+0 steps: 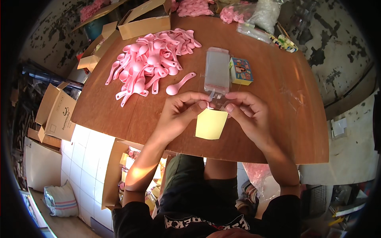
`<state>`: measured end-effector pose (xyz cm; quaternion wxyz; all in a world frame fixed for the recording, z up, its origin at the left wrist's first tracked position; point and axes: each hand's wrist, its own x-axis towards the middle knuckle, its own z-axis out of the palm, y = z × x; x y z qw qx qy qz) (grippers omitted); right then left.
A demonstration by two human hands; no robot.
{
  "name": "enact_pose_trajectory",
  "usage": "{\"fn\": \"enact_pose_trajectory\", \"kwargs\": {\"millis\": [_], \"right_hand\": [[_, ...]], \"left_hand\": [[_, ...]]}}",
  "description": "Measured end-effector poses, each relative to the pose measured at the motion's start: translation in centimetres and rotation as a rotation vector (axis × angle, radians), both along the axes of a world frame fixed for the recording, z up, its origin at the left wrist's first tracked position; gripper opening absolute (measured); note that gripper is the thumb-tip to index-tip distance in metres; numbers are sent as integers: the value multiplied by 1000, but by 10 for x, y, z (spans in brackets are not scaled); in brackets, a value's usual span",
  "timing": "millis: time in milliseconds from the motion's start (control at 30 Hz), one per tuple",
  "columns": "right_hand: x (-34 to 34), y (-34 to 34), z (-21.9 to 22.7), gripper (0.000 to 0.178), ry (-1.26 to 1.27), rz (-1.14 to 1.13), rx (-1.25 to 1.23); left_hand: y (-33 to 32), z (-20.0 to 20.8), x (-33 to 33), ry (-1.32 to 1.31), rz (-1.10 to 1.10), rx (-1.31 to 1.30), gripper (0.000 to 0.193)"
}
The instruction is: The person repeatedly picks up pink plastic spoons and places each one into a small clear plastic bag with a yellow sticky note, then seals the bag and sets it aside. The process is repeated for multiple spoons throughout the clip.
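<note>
My left hand [178,115] and my right hand [253,113] pinch opposite sides of the upper end of a clear plastic bag [217,104] over the table's near half. A plain yellow card [208,125] hangs below my fingertips and looks to be inside the bag. A small pink bit shows by my left thumb; what it is I cannot tell. Just beyond my hands lies a stack of clear plastic bags [216,70], with a small colourful box of cards [241,71] to its right. One pink measuring spoon [180,84] lies apart, left of the stack.
A large heap of pink measuring spoons [152,59] covers the far left of the brown wooden table [285,119]. Behind it stands an open cardboard box [145,23]. Stuffed plastic bags [264,16] sit at the back right. An open carton [115,170] stands below the near edge.
</note>
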<state>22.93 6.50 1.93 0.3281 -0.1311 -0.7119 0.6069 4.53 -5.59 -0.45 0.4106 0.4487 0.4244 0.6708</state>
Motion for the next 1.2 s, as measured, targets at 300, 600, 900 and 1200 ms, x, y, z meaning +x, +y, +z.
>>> {"fn": "enact_pose_trajectory", "kwargs": {"millis": [300, 600, 900, 1200], "right_hand": [[-7, 4, -13, 14, 131, -43, 15], [-1, 8, -7, 12, 74, 15, 19], [2, 6, -3, 13, 43, 56, 57], [4, 12, -6, 19, 51, 133, 113]], "left_hand": [[2, -8, 5, 4, 117, 29, 18], [-5, -7, -2, -40, -1, 48, 23], [-10, -7, -5, 26, -23, 118, 19], [-11, -10, -9, 52, -53, 175, 19]]}}
